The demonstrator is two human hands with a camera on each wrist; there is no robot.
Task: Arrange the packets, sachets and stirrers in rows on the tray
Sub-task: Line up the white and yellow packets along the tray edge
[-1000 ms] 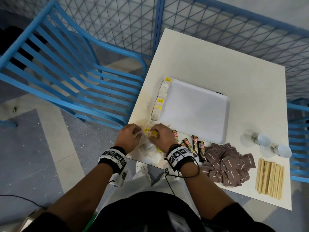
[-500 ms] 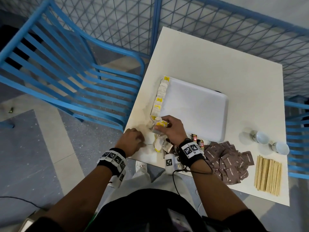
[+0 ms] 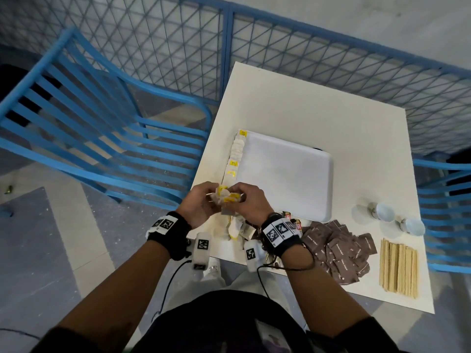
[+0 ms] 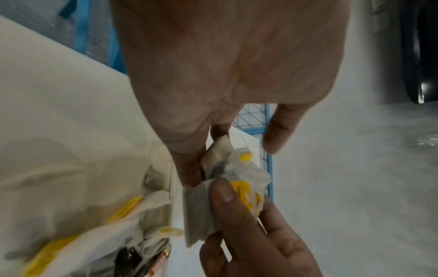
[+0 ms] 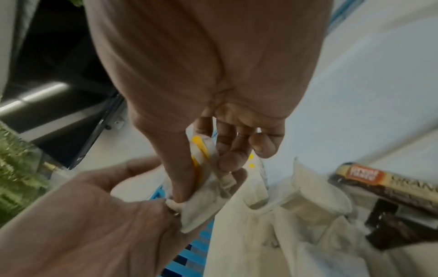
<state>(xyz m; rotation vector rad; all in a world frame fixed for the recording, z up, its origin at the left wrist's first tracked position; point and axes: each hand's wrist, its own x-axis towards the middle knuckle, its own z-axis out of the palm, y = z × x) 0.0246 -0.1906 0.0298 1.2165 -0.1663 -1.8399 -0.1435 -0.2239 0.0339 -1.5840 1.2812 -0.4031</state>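
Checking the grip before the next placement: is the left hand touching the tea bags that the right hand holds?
Touching. The left wrist view shows the left hand pinching the tea bags that the right hand also grips.

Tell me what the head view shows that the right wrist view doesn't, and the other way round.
Only the head view shows the white tray with a row of tea bags along its left edge, the brown sachets, the wooden stirrers and two small cups. Only the right wrist view shows the print on a dark stick packet up close. Both show the left hand and right hand pinching a yellow-tagged tea bag clump.
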